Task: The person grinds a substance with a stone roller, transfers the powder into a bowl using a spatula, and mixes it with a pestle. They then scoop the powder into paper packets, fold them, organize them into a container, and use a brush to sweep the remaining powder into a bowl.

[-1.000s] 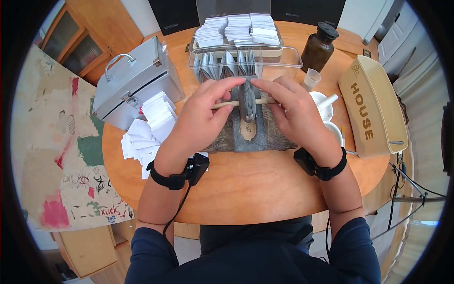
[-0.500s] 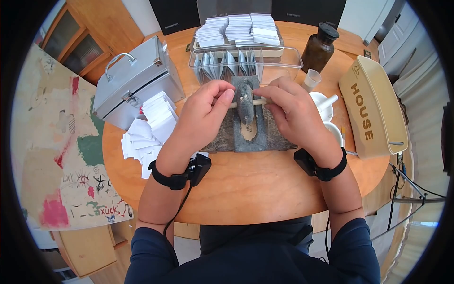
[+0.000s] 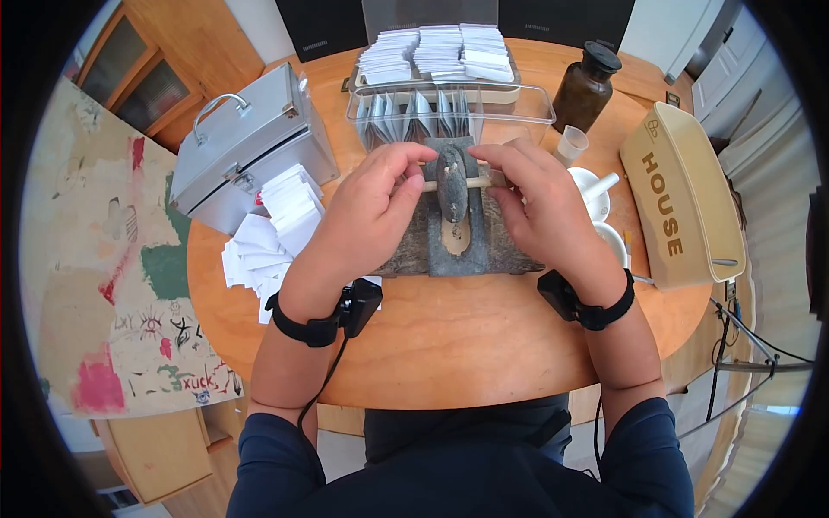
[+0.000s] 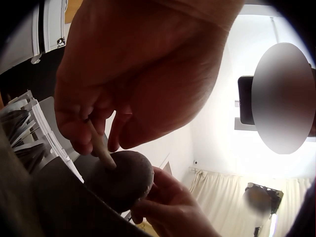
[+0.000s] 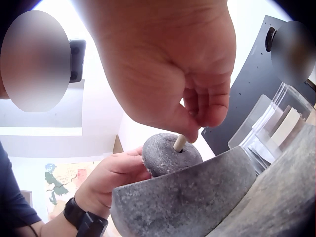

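Note:
A dark grey stone grinding wheel (image 3: 452,183) stands on edge in the hollow of a boat-shaped stone grinding trough (image 3: 438,259). A pale wooden axle (image 3: 476,183) passes through the wheel's middle. On the left side my left hand (image 3: 367,203) grips one end of the axle, fingers curled round it in the left wrist view. My right hand (image 3: 535,198) pinches the other end between thumb and fingers, as the right wrist view shows. Both index fingertips are near the wheel's upper rim. Pale brown powder (image 3: 456,237) lies in the trough on the near side of the wheel.
White paper packets (image 3: 285,211) lie by a silver case (image 3: 259,142) at left. Behind the trough stands a clear bin (image 3: 509,129) of grey packets. A brown bottle (image 3: 583,91), small plastic cup (image 3: 571,145), white mortar (image 3: 590,192) and beige HOUSE basket (image 3: 665,198) are at right.
The wheel rolled a little toward the body, then slightly back away. The index fingertips came off the wheel's top, and the left hand shifted along with the axle.

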A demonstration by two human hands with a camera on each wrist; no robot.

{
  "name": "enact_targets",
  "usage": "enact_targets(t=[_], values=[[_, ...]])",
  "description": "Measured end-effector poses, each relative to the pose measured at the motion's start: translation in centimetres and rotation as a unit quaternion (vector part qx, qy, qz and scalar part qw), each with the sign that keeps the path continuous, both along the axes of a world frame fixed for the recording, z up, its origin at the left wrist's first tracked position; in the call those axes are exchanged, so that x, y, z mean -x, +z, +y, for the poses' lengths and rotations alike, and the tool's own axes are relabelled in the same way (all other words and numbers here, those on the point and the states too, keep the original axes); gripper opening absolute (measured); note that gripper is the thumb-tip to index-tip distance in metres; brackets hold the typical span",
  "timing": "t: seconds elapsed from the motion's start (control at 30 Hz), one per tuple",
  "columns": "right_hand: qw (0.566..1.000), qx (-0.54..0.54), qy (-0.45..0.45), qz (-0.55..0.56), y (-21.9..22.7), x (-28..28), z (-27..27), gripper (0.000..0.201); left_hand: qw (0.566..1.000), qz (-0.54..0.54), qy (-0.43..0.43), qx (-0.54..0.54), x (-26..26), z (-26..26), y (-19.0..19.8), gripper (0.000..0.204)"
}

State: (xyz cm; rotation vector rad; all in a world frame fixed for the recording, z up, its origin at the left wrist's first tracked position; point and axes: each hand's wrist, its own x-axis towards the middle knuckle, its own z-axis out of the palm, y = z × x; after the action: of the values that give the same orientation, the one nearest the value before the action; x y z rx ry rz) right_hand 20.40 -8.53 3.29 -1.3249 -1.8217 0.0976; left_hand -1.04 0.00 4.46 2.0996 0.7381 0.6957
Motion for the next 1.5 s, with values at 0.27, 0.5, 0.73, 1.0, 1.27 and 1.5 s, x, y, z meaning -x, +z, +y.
enact_targets(t=[0.27,0.5,0.73,1.0,1.27,1.5], values=[[1.000,-0.026,-0.006,-0.001,2.6,1.4,-0.1,0.028,0.997,-0.065,0.014,0.032,1.5,0.5,0.8,0.026],[0.992,-0.029,0.047,-0.110,4.5,3.8,2.2,0.015,0.995,-0.047,0.070,-0.048,3.8,0.5,-0.2,0.020],[0.977,0.020,0.065,-0.201,4.1,5.7,2.9,0.013,0.996,0.021,0.087,-0.002,4.3,0.9,-3.9,0.028],[0.962,0.074,0.060,-0.255,3.9,6.2,4.0,0.013,0.995,0.042,0.090,0.015,4.0,1.5,-5.9,0.023],[0.953,0.114,0.039,-0.278,4.3,5.5,4.2,0.011,0.997,0.014,0.071,0.015,4.2,1.9,-6.9,0.020],[0.962,0.120,0.042,-0.240,3.6,4.7,4.2,0.012,0.995,0.052,0.087,0.005,4.7,1.7,-6.8,0.024]])
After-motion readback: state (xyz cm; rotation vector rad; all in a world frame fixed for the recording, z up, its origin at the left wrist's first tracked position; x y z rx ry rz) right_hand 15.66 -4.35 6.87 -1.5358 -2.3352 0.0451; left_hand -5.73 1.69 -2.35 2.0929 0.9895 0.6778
